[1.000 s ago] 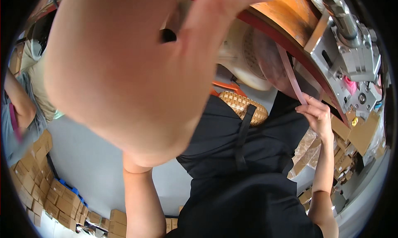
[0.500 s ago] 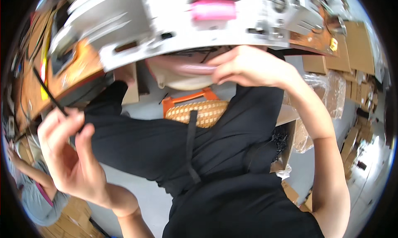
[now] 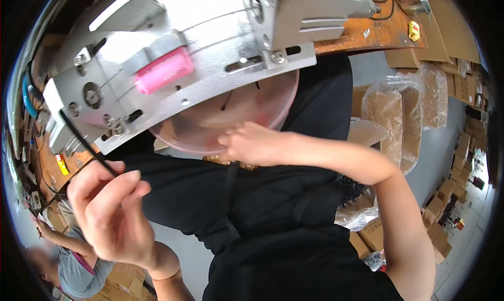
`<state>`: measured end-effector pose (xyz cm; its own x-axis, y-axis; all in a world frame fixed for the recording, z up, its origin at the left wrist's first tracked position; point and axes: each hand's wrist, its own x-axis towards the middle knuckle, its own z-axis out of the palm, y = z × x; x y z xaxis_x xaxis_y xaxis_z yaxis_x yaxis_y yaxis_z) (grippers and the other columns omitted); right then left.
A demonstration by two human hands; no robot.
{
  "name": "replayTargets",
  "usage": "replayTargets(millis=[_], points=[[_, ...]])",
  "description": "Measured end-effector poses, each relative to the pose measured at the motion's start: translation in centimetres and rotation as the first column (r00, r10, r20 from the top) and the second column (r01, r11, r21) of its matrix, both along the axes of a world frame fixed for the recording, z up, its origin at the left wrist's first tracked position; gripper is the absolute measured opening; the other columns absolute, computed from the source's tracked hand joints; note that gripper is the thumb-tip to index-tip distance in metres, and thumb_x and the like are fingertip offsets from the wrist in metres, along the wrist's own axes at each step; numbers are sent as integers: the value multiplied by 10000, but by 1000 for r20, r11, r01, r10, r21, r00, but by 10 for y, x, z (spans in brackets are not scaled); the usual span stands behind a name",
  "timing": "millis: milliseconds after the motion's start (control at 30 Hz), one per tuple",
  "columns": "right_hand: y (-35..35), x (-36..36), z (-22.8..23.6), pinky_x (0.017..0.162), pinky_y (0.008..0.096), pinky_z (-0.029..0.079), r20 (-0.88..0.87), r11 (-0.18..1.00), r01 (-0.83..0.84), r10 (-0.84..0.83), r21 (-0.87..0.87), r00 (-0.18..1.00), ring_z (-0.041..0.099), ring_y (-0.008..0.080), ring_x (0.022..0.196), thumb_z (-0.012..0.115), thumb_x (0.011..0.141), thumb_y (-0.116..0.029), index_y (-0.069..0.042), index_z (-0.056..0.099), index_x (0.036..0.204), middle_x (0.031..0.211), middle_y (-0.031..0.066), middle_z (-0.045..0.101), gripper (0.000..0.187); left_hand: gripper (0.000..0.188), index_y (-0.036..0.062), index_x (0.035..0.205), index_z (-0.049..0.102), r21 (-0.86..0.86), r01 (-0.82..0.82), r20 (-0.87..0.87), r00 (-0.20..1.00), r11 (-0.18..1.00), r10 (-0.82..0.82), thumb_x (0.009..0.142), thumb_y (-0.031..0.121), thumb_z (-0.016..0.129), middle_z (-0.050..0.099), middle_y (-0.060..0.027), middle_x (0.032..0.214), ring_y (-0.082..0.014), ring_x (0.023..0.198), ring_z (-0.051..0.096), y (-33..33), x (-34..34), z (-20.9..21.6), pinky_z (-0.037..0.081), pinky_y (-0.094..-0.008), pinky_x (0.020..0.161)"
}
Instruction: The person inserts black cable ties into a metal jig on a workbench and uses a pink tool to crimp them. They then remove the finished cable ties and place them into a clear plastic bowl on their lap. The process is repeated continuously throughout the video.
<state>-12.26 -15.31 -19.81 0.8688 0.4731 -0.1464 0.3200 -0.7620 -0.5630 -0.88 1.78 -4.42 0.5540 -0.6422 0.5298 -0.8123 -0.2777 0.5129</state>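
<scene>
From my remote seat I see the left hand (image 3: pixel 113 212) at about eight o'clock, thumb and forefinger pinched on the lower end of a thin black plastic strip (image 3: pixel 84 141), seemingly a cable tie, which runs up toward ten o'clock across the face of a grey metal machine plate (image 3: pixel 173 33) carrying a pink cylindrical part (image 3: pixel 164 70). The right hand (image 3: pixel 252 143) sits near the centre, fingers curled against the lower rim of a round translucent pinkish plastic bowl (image 3: pixel 247 107) tucked under the plate; I cannot tell whether it truly grips the rim or only steadies it. I judge the strip to be very light, springy and smooth, so it would slip from a loose pinch and whip about; a hold close to its end, as here, gives the best aim at its tip. The bowl looks thin and light, apt to flex, best taken by its rim. The upper end of the strip is lost against the metal, and I cannot see where it ends. Much of the bowl is hidden behind the plate. A black garment (image 3: pixel 294 217) fills the lower middle; bagged brown cartons (image 3: pixel 404 112) stand at three o'clock, and another person in a grey top (image 3: pixel 68 272) is cut off at seven o'clock
</scene>
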Motion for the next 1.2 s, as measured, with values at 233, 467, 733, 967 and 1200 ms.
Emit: replayTargets(millis=[233,467,733,967,1200], points=[[17,-26,-37,796,474,498,-295,910,186,-74,372,953,612,369,990,679,782,-185,-76,669,923,1025,152,639,178,344,65,903,698,16,-39,-144,989,999,40,591,-43,798,583,-61,871,-198,757,560,16,-11,-12,476,-287,610],[5,-8,93,699,363,540,-55,724,296,-337,624,940,679,293,799,676,815,-40,-2,622,901,901,137,671,109,634,9,1193,649,-66,-19,-262,965,998,1,585,-100,792,613,-103,935,-230,786,584,9,-25,-15,509,-314,665],[-37,53,200,704,311,612,-483,-153,481,-528,863,699,717,245,803,634,916,-61,60,586,1021,887,205,700,167,638,15,1139,682,-89,84,114,991,992,-73,516,13,817,617,-23,878,-194,760,496,-26,-20,8,423,-294,669],[-40,54,195,597,300,608,-539,-104,597,-572,796,619,720,278,712,627,916,-64,34,575,972,823,222,694,124,633,49,1147,690,4,87,138,987,996,-87,528,7,812,606,-2,885,-196,792,455,-28,-18,4,409,-295,673],[-55,49,198,685,333,626,-610,-184,591,-392,786,689,715,241,792,634,903,-35,65,597,970,872,198,695,126,571,53,1126,695,-42,146,79,987,988,-142,571,77,826,600,-7,878,-193,794,465,-31,-14,4,408,-295,667]])
